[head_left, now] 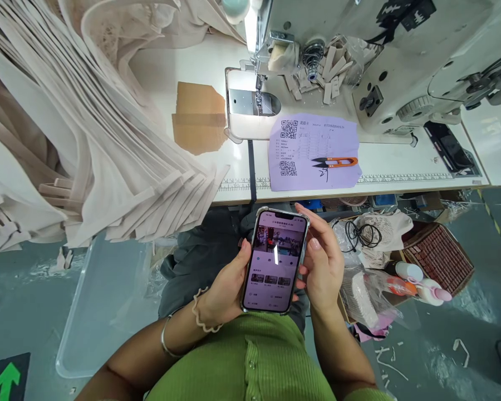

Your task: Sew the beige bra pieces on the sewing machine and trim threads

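A smartphone (273,267) with a lit screen is held upright above my lap, just in front of the table's edge. My left hand (227,281) grips its left side, the thumb lying along the case. Around the right side are the fingers of my right hand (323,259), with some fingertips hidden behind the phone. Its screen shows a picture at the top and several small thumbnails below. Beyond the phone, a purple printed sheet (284,147) lies on the table, and orange-handled thread snips (338,162) rest on it.
A sewing machine (371,72) stands at the back, with brown cardboard (198,120) beside its needle plate. Stacked beige fabric pieces (121,139) hang over the table's left edge. A clear plastic bin (104,301) is on the floor. At right are a woven basket (438,259) and bottles (428,289).
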